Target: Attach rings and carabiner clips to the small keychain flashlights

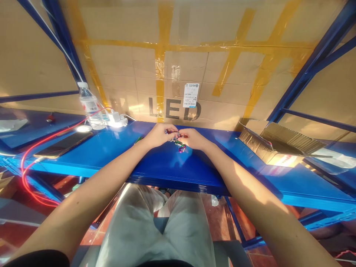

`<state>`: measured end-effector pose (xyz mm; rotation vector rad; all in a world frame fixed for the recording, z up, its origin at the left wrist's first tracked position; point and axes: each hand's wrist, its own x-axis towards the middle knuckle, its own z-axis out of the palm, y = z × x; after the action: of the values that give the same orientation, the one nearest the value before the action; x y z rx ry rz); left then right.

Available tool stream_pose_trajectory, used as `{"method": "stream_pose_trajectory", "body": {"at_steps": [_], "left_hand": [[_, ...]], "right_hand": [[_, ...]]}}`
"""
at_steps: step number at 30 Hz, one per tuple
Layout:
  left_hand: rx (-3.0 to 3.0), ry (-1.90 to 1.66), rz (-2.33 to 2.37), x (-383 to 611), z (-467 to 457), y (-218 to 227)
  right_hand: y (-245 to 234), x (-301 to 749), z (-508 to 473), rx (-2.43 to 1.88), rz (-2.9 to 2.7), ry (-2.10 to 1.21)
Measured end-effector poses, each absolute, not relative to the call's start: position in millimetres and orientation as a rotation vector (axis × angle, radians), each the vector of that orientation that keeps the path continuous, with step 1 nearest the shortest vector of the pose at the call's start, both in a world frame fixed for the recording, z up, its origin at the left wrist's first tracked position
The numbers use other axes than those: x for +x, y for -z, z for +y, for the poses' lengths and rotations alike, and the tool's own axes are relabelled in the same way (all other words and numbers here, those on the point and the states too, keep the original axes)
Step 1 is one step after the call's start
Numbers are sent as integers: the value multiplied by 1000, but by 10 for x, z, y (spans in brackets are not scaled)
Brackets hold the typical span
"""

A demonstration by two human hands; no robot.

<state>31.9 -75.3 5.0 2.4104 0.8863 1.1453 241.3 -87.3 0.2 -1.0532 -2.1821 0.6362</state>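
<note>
My left hand (159,135) and my right hand (193,138) meet above the blue shelf, their fingers closed. Between the fingertips is a bunch of small shiny metal clips (181,145), coloured green, pink, red and silver. Part of the bunch hangs below the fingers, and a pink loop shows at its lower end. My fingers hide the rest, so how the pieces join cannot be made out. A thin green item (138,140) lies on the shelf beside my left wrist, partly hidden by it.
On the left of the blue shelf (178,168) are a phone (64,144), a water bottle (93,109), a white charger plug (116,119) and a glowing red cable (22,167). An open cardboard box (283,157) stands right. A large taped carton (125,74) rises behind.
</note>
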Motion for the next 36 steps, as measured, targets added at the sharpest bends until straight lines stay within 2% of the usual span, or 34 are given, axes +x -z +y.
{"method": "stream_pose_trajectory", "body": {"at_steps": [5, 14, 22, 36], "left_hand": [[2671, -1183, 860, 355, -818, -66], [3042, -1201, 796, 375, -758, 63], [3034, -1272, 732, 383, -716, 114], [3013, -1337, 711, 417, -713, 138]], "right_hand": [[-18, 2423, -870, -1066, -2165, -469], [-29, 2428, -847, -1028, -2137, -425], [-9, 2448, -793, -969, -2075, -517], [6, 2476, -737, -890, -2047, -489]]}}
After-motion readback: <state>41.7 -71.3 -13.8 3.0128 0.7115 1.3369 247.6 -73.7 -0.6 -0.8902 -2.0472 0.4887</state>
